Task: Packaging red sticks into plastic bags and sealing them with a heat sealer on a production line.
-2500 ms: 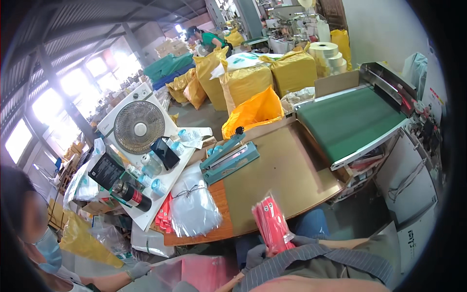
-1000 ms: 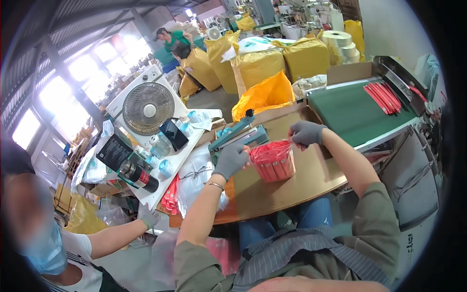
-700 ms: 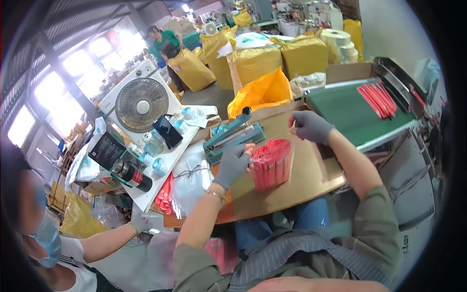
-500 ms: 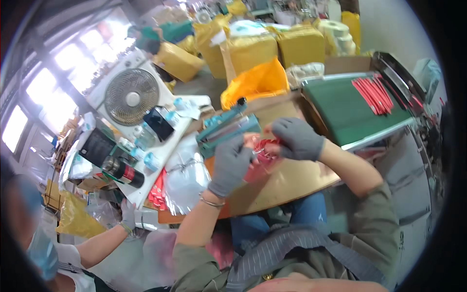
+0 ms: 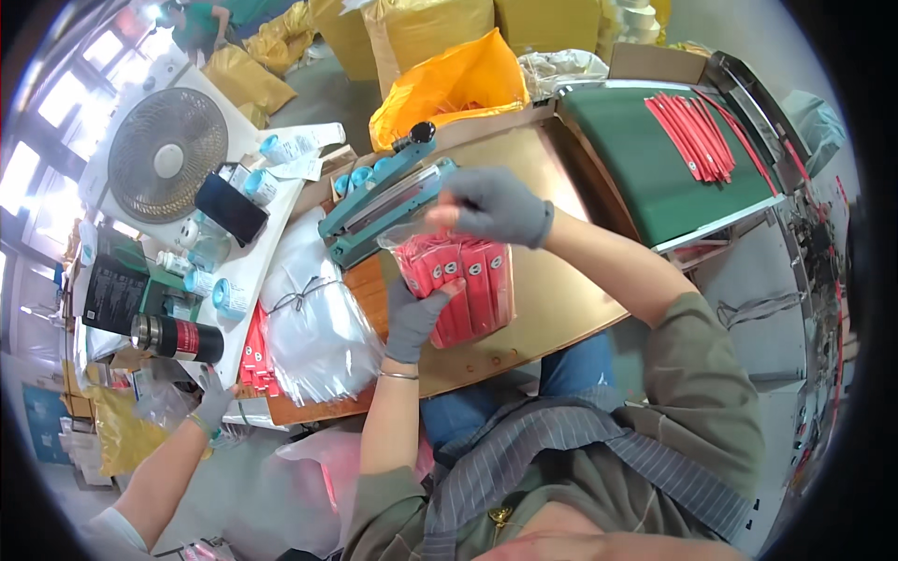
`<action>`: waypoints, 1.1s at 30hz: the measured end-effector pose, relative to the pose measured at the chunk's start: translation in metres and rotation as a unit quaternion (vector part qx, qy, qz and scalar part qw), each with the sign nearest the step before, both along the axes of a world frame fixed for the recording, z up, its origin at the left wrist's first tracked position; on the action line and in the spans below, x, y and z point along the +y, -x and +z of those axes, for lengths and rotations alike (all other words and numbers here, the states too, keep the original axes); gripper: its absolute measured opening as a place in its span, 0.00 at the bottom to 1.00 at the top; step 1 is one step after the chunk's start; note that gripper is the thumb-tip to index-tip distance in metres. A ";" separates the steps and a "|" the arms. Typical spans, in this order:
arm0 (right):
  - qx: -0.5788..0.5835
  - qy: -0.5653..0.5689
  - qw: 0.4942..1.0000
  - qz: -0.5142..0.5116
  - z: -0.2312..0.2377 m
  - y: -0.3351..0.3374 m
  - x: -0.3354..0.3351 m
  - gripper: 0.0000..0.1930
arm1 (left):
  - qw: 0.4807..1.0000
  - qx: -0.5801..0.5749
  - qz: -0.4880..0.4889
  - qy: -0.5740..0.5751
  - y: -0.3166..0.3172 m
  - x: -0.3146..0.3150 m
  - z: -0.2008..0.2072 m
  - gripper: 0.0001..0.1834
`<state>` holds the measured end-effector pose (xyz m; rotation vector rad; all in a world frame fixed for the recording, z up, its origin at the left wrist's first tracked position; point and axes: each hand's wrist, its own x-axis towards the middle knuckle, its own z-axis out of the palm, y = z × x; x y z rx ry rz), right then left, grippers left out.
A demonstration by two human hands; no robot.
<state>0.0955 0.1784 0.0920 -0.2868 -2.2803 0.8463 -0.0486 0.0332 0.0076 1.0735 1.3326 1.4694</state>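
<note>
Your left hand (image 5: 412, 321) grips a clear bag (image 5: 475, 297) of red packets (image 5: 479, 271); your right hand (image 5: 500, 208) curls by its far edge, whether pinching it I cannot tell.

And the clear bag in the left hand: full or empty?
Filled: through the plastic of the clear bag, red packets show packed side by side. Whether more would fit, I cannot tell.
</note>
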 end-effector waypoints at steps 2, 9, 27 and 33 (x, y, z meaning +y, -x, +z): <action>-0.019 -0.079 0.996 0.046 -0.002 -0.001 -0.005 0.15 | 1.000 0.015 0.001 -0.001 0.005 0.002 -0.009 0.21; 0.003 0.189 0.977 0.103 0.002 -0.002 0.008 0.30 | 0.999 -0.031 -0.011 0.003 0.013 -0.002 0.007 0.24; -0.092 -0.281 0.955 -0.033 0.024 -0.032 -0.053 0.08 | 0.998 0.032 -0.038 -0.028 -0.015 -0.053 0.009 0.28; -0.091 -0.243 0.965 0.041 0.033 -0.037 -0.066 0.11 | 0.991 0.105 -0.067 -0.042 -0.017 -0.069 0.021 0.34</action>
